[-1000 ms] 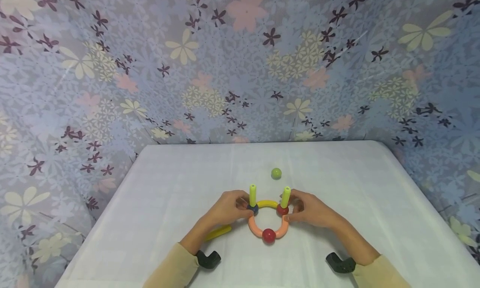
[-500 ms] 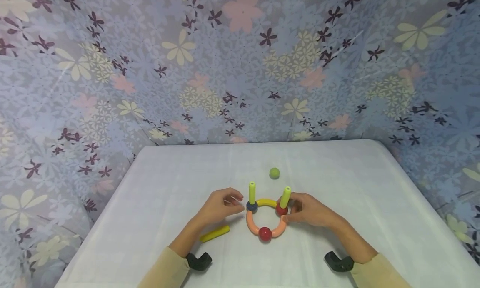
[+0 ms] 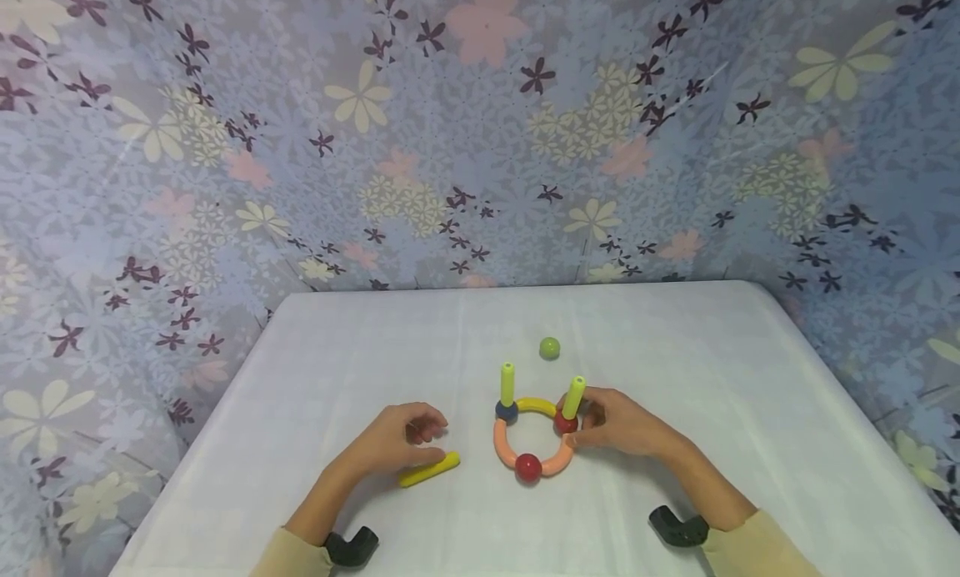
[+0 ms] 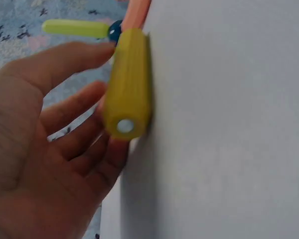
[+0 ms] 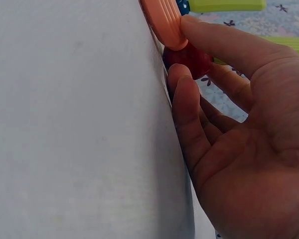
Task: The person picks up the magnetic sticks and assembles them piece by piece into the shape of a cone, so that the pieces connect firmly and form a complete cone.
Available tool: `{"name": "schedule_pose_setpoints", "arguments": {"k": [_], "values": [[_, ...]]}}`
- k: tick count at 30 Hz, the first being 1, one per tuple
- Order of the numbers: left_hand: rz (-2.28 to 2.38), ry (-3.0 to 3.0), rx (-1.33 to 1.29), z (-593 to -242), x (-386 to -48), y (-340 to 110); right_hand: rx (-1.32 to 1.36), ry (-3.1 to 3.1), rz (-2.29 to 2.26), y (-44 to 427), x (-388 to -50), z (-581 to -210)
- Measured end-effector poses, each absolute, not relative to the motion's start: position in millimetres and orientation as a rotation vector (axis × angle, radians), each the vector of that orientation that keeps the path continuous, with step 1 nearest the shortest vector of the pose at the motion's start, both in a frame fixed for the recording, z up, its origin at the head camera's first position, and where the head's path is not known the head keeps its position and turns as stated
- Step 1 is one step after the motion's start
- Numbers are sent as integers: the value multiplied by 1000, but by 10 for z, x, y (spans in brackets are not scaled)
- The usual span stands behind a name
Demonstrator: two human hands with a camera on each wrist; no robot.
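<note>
A ring of curved orange sticks (image 3: pixel 502 448), a curved yellow stick (image 3: pixel 536 405) and balls lies on the table. Lime sticks rise from its dark blue ball (image 3: pixel 507 411) and its right-hand red ball (image 3: pixel 566 423); the right lime stick (image 3: pixel 575 398) leans a little. My right hand (image 3: pixel 618 423) holds the ring at that red ball, its thumb against the orange piece in the right wrist view. My left hand (image 3: pixel 393 439) is beside a loose straight yellow stick (image 4: pixel 127 84), fingers loosely bent and not closed round it. A silvery disc shows in the stick's end.
A green ball (image 3: pixel 550 348) lies behind the ring. Another red ball (image 3: pixel 528 468) forms the ring's front. The white-covered table (image 3: pixel 360 343) meets a flowered cloth (image 3: pixel 420 143) at the back. Dark wrist-worn pieces (image 3: pixel 352 548) sit under both wrists.
My left hand has let go of the ring at the dark blue ball and moved left and nearer to the loose yellow stick. My right hand stays at the red ball.
</note>
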State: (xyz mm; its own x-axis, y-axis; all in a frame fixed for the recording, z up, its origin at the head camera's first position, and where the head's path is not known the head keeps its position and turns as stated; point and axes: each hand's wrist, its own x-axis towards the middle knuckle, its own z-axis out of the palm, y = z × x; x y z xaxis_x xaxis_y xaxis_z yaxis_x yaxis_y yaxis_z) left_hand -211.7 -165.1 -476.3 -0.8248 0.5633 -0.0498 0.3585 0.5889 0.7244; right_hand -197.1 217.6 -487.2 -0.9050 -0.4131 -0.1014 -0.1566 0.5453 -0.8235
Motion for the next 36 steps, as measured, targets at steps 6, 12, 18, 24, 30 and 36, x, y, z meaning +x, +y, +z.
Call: {"name": "schedule_pose_setpoints", "arguments": {"k": [6, 12, 18, 24, 30, 36], "values": [[1027, 2486, 847, -4778, -2035, -1750, -485, 2491, -1299, 2160, -1948, -4856], [937, 2506, 929, -4761, -1999, -1693, -498, 2505, -1279, 2195, -1945, -4827], [1008, 2537, 951, -4772, -2002, -1706, -529, 2509, -1267, 2179, -1961, -4837], [1090, 2561, 989, -4796, -2008, -1709, -532, 2510, -1267, 2180, -1940, -4868], [1128, 2581, 1025, -4734, -2003, -1635, -529, 2505, -1285, 2195, -1925, -4876], [1215, 2592, 1000, -4695, -2030, -1618, -519, 2500, -1282, 2181, -1948, -4860]]}}
